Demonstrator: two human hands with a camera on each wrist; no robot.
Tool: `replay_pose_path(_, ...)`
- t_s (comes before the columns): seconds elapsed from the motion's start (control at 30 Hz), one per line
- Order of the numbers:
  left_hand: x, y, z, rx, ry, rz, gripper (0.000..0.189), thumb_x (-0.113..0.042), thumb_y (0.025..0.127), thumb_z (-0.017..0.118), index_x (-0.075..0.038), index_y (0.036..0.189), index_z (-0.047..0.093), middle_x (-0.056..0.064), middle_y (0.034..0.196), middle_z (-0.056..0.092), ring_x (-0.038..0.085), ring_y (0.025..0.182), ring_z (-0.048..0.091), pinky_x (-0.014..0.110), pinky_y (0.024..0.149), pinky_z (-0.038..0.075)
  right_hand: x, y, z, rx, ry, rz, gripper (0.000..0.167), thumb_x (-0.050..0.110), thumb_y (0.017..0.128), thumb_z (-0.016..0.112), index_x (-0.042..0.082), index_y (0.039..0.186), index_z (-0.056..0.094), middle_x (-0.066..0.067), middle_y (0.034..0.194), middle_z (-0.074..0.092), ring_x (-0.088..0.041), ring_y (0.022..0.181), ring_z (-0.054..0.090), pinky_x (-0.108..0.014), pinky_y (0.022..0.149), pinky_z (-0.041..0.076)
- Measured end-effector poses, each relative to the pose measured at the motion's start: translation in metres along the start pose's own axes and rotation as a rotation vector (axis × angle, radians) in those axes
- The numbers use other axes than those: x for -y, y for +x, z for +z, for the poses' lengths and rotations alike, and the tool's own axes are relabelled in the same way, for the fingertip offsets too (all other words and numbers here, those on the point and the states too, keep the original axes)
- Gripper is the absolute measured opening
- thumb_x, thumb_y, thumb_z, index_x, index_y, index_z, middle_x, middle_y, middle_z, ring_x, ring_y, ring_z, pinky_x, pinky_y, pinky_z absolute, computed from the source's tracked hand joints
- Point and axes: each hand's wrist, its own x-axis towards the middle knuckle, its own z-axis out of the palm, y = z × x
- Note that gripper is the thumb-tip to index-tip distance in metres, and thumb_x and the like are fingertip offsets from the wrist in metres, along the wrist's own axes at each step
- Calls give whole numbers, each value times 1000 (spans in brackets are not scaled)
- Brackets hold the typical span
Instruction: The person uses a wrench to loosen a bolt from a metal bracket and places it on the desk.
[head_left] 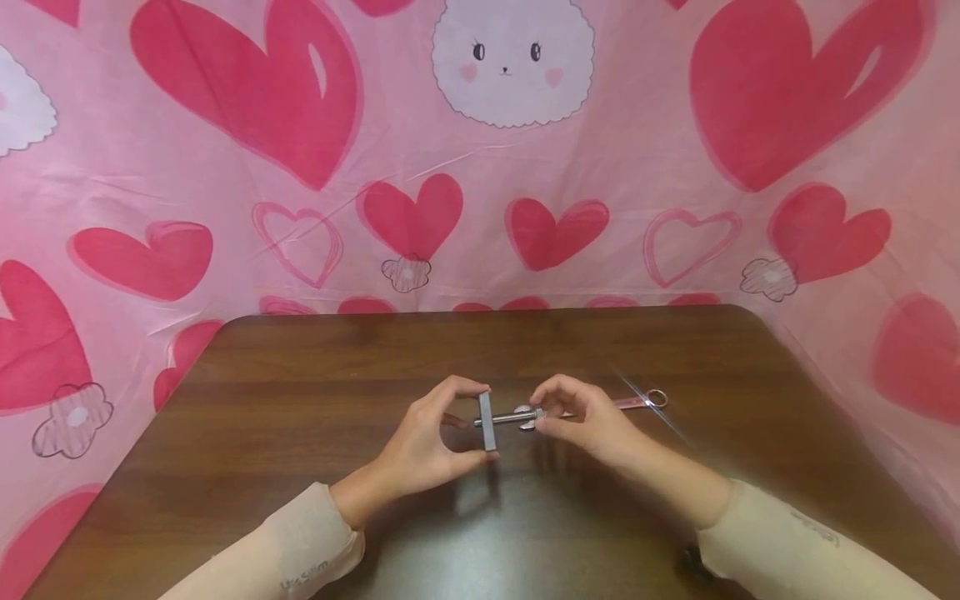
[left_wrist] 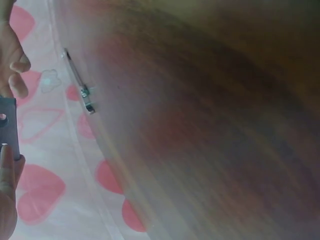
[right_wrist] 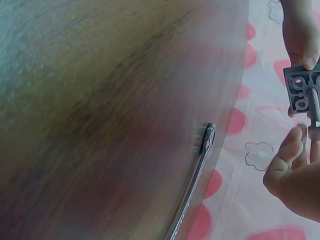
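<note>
My left hand holds a grey metal plate on edge, thumb at the bottom and fingers at the top. Holes show in the plate in the right wrist view. A silver bolt passes through it, its tip showing just left of the plate. At the bolt's head, the thumb and fingers of my right hand pinch it. Behind that hand lies a combination wrench on the table, partly hidden; its open jaw end is just beyond the bolt, its ring end to the right.
The brown wooden table has a glossy top and rounded far corners. A pink cloth with hearts hangs along the back and sides. A small dark object shows beside the right sleeve.
</note>
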Motion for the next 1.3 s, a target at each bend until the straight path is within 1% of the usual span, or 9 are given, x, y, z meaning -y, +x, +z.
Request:
replay_pose_path(0.1, 0, 0, 1, 1, -2, 0, 69, -8, 66, 92, -9, 125, 56, 5, 124, 64, 17, 110, 64, 31, 75, 63, 0, 0, -2, 24, 31, 76, 26, 15, 95, 66, -2, 114, 60, -2, 88, 69, -15, 76, 61, -25, 63, 50)
replay_pose_path(0.17, 0, -1, 1, 3, 0, 4, 69, -8, 66, 91, -9, 125, 56, 5, 124, 64, 17, 110, 64, 29, 75, 62, 0, -1, -2, 50, 56, 101, 28, 18, 98, 62, -3, 116, 59, -3, 83, 70, -19, 72, 62, -27, 60, 50)
replay_pose_path(0.33, 0, -1, 2, 2, 6, 13, 69, -9, 66, 91, -10, 125, 56, 5, 123, 65, 17, 110, 64, 24, 76, 61, 1, -1, 0, 99, 94, 97, 27, 19, 103, 53, -4, 114, 58, -5, 75, 68, -22, 67, 61, -28, 57, 49)
replay_pose_path(0.5, 1, -1, 3, 0, 6, 13, 69, -9, 66, 92, -7, 124, 56, 5, 123, 65, 18, 111, 64, 28, 75, 62, 0, 1, 3, 85, 126, 105, 28, 21, 104, 49, -4, 109, 59, -3, 70, 65, -20, 61, 58, -26, 54, 47)
replay_pose_path(0.7, 0, -1, 3, 2, 1, 7, 69, -10, 66, 92, -8, 125, 56, 5, 125, 64, 18, 112, 63, 32, 75, 63, 2, 2, 4, 46, 104, 122, 27, 22, 104, 50, -3, 105, 60, -3, 67, 60, -16, 59, 54, -26, 53, 46)
replay_pose_path(0.87, 0, 0, 3, 1, 2, -1, 69, -9, 65, 92, -8, 124, 56, 5, 124, 65, 18, 112, 64, 29, 76, 62, 3, 2, 5, 7, 77, 117, 25, 17, 99, 60, -6, 111, 59, -4, 75, 64, -18, 67, 60, -26, 59, 50)
replay_pose_path(1.0, 2, 0, 2, -10, 1, 0, 69, -8, 65, 92, -9, 124, 56, 6, 123, 65, 18, 110, 64, 24, 76, 61, 0, 2, 4, -23, 31, 57, 25, 8, 91, 69, -4, 112, 60, -6, 91, 67, -14, 78, 62, -24, 68, 53)
replay_pose_path(1.2, 3, 2, 1, -15, -13, -5, 68, -8, 66, 92, -7, 124, 57, 6, 122, 65, 20, 111, 64, 22, 76, 61, -1, 3, 5, -26, 23, -44, 23, -4, 85, 70, -4, 106, 61, -6, 96, 63, -10, 79, 60, -22, 70, 54)
replay_pose_path(1.3, 3, 2, 0, -17, -18, -6, 68, -8, 66, 91, -7, 124, 56, 7, 122, 65, 20, 111, 64, 23, 76, 61, -1, 3, 4, -23, 12, -40, 24, -1, 86, 70, -2, 109, 62, -5, 100, 64, -12, 81, 62, -23, 73, 56)
